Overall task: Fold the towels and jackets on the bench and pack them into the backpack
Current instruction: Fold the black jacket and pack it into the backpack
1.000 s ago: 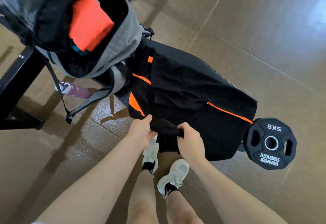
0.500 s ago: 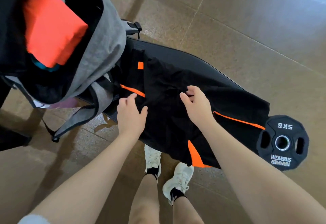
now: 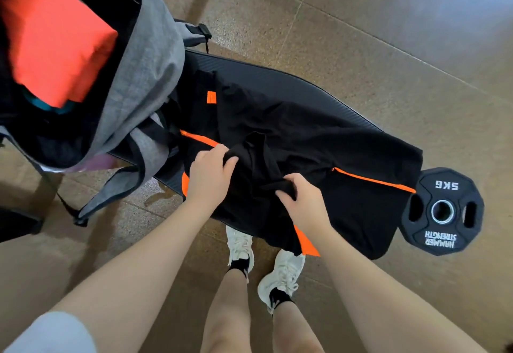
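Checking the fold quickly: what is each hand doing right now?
Left hand: closed, gripping a bunch of the black jacket.
Right hand: closed, pinching the same jacket's fabric.

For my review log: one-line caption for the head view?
Both hands, left hand and right hand, grip a black jacket on the bench beside the backpack.

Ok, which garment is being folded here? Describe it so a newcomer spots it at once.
Find the long black bench running across the floor, with the grey backpack at one end. Spread over the bench is the black jacket, gripped by the left hand and right hand. Its orange stripes set it apart from the plain orange bundle inside the backpack.
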Demonstrator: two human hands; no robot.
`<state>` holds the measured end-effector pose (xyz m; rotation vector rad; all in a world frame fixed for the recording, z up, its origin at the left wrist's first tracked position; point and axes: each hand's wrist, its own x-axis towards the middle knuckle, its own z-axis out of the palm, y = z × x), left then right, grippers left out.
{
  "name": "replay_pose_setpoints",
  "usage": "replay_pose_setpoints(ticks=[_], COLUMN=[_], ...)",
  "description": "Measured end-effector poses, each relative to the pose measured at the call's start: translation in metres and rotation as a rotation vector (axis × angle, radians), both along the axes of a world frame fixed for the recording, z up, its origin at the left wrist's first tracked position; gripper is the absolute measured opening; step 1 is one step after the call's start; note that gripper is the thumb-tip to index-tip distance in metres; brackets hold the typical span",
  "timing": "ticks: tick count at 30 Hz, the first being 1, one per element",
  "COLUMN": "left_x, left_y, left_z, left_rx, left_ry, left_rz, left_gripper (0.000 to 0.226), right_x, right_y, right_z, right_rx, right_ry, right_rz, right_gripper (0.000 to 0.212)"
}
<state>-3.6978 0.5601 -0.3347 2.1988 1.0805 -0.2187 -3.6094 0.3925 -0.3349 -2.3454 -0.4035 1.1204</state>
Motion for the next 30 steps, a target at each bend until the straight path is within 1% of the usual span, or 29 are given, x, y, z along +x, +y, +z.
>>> replay_pose_setpoints(ticks=[2, 4, 6, 7, 8, 11, 12, 13, 15, 16, 18, 19, 20, 21, 23, 24, 25, 27, 30], left_x=[-0.012, -0.020, -0.022, -0.021, -0.019, -0.015, -0.015, -0.017, -0.023, -0.024, -0.020, -0.015, -0.009, -0.004, 0.002, 0.001, 0.000, -0.002, -0.002], left_y=[0.006, 0.012, 0.019, 0.021, 0.023, 0.019, 0.016, 0.012, -0.004, -0.014, -0.037, -0.047, -0.054, -0.060, -0.066, -0.065, -0.065, -0.063, -0.061], left_z=[0.006, 0.008, 0.005, 0.003, 0.000, -0.007, -0.007, -0.008, -0.014, -0.018, -0.024, -0.025, -0.023, -0.023, -0.030, -0.034, -0.037, -0.041, -0.046], left_rx=[-0.164, -0.191, -0.185, -0.187, -0.181, -0.073, -0.006, 0.104, 0.323, 0.358, 0.328, 0.300, 0.261, 0.226, 0.149, 0.129, 0.145, 0.197, 0.211], left_ry=[-0.073, -0.098, -0.142, -0.160, -0.150, 0.033, 0.076, 0.068, -0.061, -0.145, -0.226, -0.208, -0.147, -0.060, 0.090, 0.149, 0.188, 0.231, 0.256], left_rz=[0.082, 0.120, 0.177, 0.211, 0.231, 0.215, 0.188, 0.118, -0.135, -0.257, -0.500, -0.620, -0.712, -0.776, -0.797, -0.783, -0.769, -0.725, -0.670], left_gripper=[0.020, 0.018, 0.016, 0.016, 0.017, 0.029, 0.037, 0.047, 0.060, 0.060, 0.051, 0.046, 0.043, 0.044, 0.054, 0.060, 0.064, 0.070, 0.076], right_x=[0.008, 0.020, 0.035, 0.042, 0.049, 0.054, 0.050, 0.045, 0.029, 0.020, 0.002, -0.007, -0.016, -0.024, -0.040, -0.046, -0.053, -0.064, -0.069], right_y=[0.001, 0.007, 0.016, 0.022, 0.027, 0.038, 0.037, 0.034, 0.018, 0.005, -0.022, -0.034, -0.045, -0.053, -0.063, -0.067, -0.068, -0.067, -0.070], right_z=[0.003, 0.004, 0.003, 0.001, -0.002, -0.012, -0.012, -0.009, 0.000, 0.004, 0.014, 0.017, 0.017, 0.014, 0.006, 0.000, -0.005, -0.015, -0.022], right_rx=[0.118, 0.210, 0.288, 0.290, 0.256, 0.067, 0.039, 0.033, 0.040, 0.026, -0.031, -0.078, -0.140, -0.216, -0.380, -0.443, -0.480, -0.490, -0.445], right_ry=[0.097, 0.181, 0.164, 0.125, 0.077, -0.087, -0.131, -0.170, -0.258, -0.290, -0.273, -0.230, -0.183, -0.148, -0.146, -0.185, -0.229, -0.322, -0.428], right_rz=[-0.172, -0.320, -0.418, -0.440, -0.430, -0.256, -0.244, -0.266, -0.317, -0.314, -0.263, -0.207, -0.130, -0.035, 0.131, 0.181, 0.203, 0.176, 0.101], right_gripper=[0.007, 0.012, 0.008, 0.006, 0.009, 0.029, 0.036, 0.039, 0.032, 0.024, 0.007, 0.006, 0.010, 0.015, 0.038, 0.049, 0.054, 0.054, 0.037])
